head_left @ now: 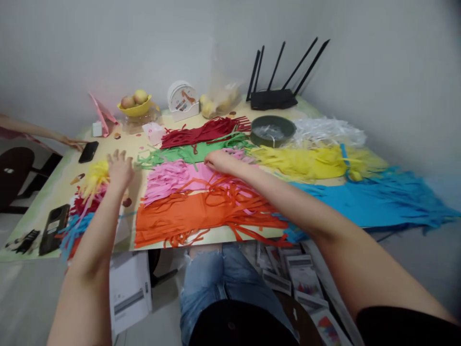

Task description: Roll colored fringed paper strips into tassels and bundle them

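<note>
My left hand (120,169) hovers at the left with its fingers apart, beside a bundle of yellow paper fringe (94,178). Below that lie red and blue fringed strips (77,226), partly hidden by my forearm. My right hand (218,161) is closed, with its fingertips down at the border of the pink fringed paper (169,178) and the green fringed paper (187,153). Whatever the fingertips pinch is too small to make out. Orange fringed paper (180,216) lies nearest me, and dark red fringed paper (205,132) lies farthest back.
Yellow (324,163) and blue fringed paper (374,197) cover the right side. Behind them stand a dark round pan (273,129), white plastic strips (327,132) and a router (273,98). A fruit bowl (135,109) sits at the back. Another person's hand (74,143) touches a phone (88,152).
</note>
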`<state>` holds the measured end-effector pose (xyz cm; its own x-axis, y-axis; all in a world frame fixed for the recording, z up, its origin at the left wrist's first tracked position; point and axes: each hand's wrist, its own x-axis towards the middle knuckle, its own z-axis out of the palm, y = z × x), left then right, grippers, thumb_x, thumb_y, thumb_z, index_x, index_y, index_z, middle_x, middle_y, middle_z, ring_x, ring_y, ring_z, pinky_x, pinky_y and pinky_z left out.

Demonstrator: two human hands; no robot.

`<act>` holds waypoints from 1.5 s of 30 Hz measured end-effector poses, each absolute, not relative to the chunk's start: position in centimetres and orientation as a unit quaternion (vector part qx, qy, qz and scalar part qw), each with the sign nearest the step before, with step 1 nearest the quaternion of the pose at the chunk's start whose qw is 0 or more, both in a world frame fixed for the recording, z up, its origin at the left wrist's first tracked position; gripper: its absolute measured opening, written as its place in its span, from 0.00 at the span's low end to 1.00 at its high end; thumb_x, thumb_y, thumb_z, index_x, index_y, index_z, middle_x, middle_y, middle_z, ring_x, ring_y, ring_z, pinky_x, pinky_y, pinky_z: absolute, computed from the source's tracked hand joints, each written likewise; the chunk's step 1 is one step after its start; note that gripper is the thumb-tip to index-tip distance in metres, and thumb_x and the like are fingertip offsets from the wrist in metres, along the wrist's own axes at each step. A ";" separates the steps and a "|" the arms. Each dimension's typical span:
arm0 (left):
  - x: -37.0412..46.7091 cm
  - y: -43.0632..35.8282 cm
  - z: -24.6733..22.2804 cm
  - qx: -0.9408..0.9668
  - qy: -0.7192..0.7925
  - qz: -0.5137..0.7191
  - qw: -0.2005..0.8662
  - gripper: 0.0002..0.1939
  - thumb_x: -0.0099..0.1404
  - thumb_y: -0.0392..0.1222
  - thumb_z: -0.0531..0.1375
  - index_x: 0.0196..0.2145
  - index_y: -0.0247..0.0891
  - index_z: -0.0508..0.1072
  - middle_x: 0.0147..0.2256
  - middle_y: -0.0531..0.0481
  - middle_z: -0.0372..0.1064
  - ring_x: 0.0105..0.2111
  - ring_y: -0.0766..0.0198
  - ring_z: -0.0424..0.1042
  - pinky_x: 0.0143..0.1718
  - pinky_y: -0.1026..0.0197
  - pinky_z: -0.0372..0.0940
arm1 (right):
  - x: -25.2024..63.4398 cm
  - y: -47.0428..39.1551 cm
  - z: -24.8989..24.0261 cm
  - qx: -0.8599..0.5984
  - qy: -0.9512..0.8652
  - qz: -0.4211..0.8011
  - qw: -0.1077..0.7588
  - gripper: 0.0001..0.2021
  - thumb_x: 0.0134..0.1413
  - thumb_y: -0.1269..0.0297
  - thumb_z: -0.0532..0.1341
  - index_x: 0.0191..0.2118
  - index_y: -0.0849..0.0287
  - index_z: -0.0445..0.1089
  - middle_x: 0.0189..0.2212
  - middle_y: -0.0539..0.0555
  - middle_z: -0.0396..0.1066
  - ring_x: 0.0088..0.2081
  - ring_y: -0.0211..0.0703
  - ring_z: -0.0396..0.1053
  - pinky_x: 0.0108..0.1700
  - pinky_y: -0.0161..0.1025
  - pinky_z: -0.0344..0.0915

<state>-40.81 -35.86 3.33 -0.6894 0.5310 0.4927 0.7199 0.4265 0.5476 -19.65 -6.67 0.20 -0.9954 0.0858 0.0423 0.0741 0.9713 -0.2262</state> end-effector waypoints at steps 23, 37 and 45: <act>-36.3 -18.4 0.6 -0.502 -0.862 -0.066 -0.038 0.12 0.62 0.34 0.59 0.42 0.36 0.80 0.47 0.36 0.77 0.53 0.46 0.71 0.57 0.49 0.62 | -23.5 -1.7 -0.9 -0.115 -0.990 0.071 -0.045 0.13 0.63 0.74 0.57 0.47 0.70 0.78 0.44 0.66 0.79 0.49 0.48 0.77 0.51 0.40 0.67; -36.9 -14.3 -1.9 -0.500 -0.843 -0.138 -0.142 0.08 0.59 0.38 0.62 0.33 0.36 0.81 0.36 0.44 0.80 0.35 0.58 0.76 0.40 0.61 0.66 | -23.3 -1.6 0.0 -0.135 -0.986 0.094 -0.042 0.14 0.59 0.75 0.59 0.46 0.70 0.79 0.44 0.66 0.80 0.47 0.51 0.77 0.45 0.36 0.64; -35.9 -13.9 -2.0 -0.481 -0.862 -0.123 -0.105 0.08 0.59 0.33 0.59 0.33 0.35 0.79 0.36 0.42 0.79 0.38 0.55 0.75 0.44 0.58 0.65 | -23.0 -1.0 0.1 -0.135 -0.984 0.115 -0.034 0.14 0.58 0.67 0.66 0.49 0.66 0.78 0.46 0.62 0.80 0.48 0.48 0.76 0.46 0.34 0.65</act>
